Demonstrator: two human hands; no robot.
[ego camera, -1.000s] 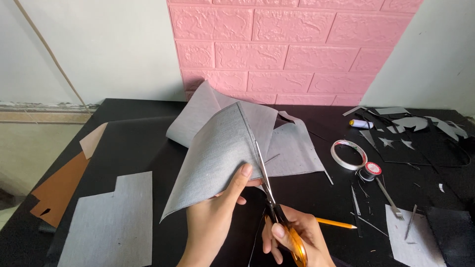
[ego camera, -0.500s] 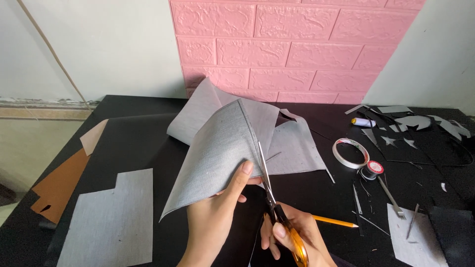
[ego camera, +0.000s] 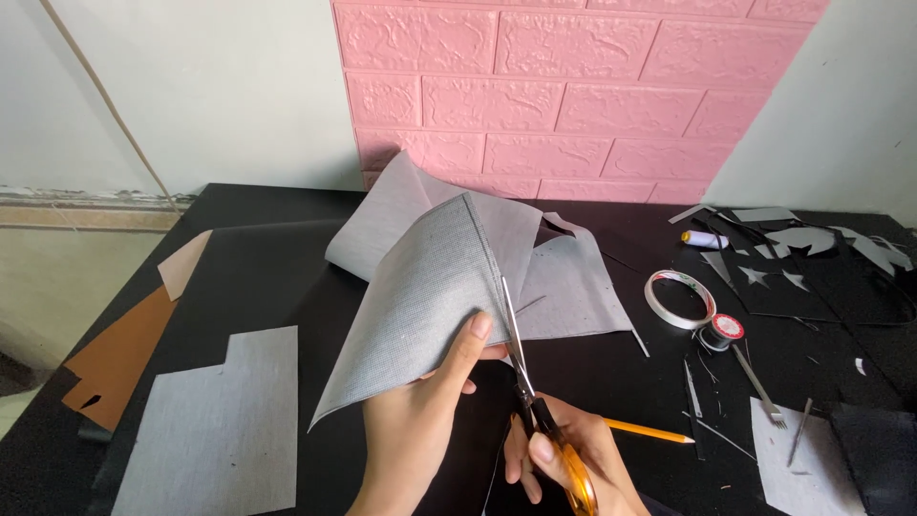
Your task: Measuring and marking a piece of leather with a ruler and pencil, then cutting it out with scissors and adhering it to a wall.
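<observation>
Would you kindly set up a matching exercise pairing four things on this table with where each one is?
Things:
1. scissors
2. tape roll
3. brown sheet
4. pencil

Places:
A. at the table's left edge
B. in the right hand, cutting the grey sheet
C. on the table just right of the right hand
D. right of the grey sheet, beside a small spool

Pairs: 1-B, 2-D, 3-A, 4-C

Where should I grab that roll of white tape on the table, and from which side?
Take the tape roll by its rim from above, one finger through the open centre, thumb outside. It lies flat, ring-shaped, hole upward, with the black spool close at its near right.
</observation>
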